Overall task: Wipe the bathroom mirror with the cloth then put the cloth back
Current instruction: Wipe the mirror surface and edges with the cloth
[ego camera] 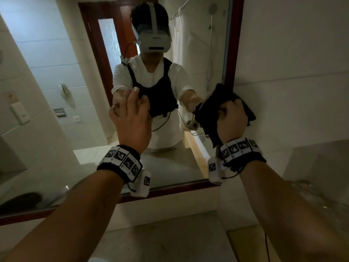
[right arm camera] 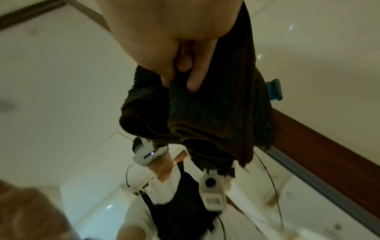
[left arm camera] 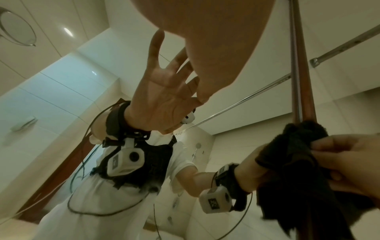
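My right hand (ego camera: 231, 122) grips the dark cloth (ego camera: 222, 103), fingers curled round a bunched fold. The cloth is held up at the right edge of the mirror (ego camera: 85, 91), overlapping the glass and the reddish-brown wooden frame (ego camera: 235, 44); part of it reaches onto the tiled wall (ego camera: 292, 63) beside the frame. A loose tail of cloth hangs below my fist. In the right wrist view the fingers (right arm camera: 197, 76) dig into the folded terry surface of the cloth (right arm camera: 205, 116), thumb side pinching the fold. Whether the cloth presses flat on the glass, I cannot tell.

My left hand (ego camera: 132, 121) is raised in front of the middle of the mirror, fingers extended and loosely spread, holding nothing. The left wrist view shows its reflected palm with spread fingers; the fingertips appear to meet their reflection, so likely touching the glass.

Both wrists carry black bands with white marker tiles and a white camera unit. The mirror's lower frame edge runs just under my forearms. A beige counter (ego camera: 170, 239) lies below the mirror.
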A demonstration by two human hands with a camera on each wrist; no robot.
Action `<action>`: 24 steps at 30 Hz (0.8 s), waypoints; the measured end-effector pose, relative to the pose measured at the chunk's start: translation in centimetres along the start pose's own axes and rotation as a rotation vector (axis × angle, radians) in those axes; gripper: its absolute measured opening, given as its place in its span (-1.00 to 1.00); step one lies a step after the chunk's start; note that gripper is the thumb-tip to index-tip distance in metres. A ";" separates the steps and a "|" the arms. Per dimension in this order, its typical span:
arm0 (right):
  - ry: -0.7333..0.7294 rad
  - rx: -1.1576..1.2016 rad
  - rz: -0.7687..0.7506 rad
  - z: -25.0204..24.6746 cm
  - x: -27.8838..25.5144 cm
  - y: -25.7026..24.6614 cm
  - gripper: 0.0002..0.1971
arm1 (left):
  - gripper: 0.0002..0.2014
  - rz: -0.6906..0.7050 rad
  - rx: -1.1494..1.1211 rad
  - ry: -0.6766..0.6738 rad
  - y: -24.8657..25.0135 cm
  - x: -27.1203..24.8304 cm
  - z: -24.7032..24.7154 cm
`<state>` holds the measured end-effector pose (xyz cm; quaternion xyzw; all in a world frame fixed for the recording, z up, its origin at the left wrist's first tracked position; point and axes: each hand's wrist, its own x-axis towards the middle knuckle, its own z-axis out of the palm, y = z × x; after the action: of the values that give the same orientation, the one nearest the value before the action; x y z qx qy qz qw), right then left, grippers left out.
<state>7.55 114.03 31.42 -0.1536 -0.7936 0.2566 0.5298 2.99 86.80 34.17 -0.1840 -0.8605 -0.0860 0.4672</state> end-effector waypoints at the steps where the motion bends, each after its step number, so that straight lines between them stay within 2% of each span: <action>1: -0.039 -0.019 -0.015 0.3 -1.5 1.1 -0.90 | -0.57 -0.002 -0.010 0.002 0.0 0.0 0.0; 3: -0.107 -0.068 -0.074 0.4 -4.2 3.0 -0.91 | -0.58 -0.006 -0.016 0.002 0.1 0.0 0.1; 5: -0.141 -0.085 -0.111 0.1 -4.2 3.1 -0.91 | -0.56 -0.005 -0.016 0.009 0.1 0.1 0.0; 10: 0.036 0.006 -0.122 -1.0 2.4 -1.2 -0.87 | -0.46 -0.013 -0.006 -0.010 0.2 0.1 -0.1; 12: 0.070 0.037 -0.100 -1.0 3.0 -1.7 -0.86 | -0.48 -0.007 -0.002 0.004 0.0 0.1 -0.1; 18: 0.034 0.056 -0.036 0.4 -0.8 0.8 -0.89 | -0.35 0.001 0.010 0.007 0.3 0.1 0.1; 24: -0.082 0.030 0.036 2.8 -7.6 5.8 -0.91 | -0.46 0.042 0.065 0.046 1.5 0.0 0.8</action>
<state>7.80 114.17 21.51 -0.1492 -0.8079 0.2840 0.4944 2.95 88.44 33.64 -0.1847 -0.8480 -0.0524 0.4941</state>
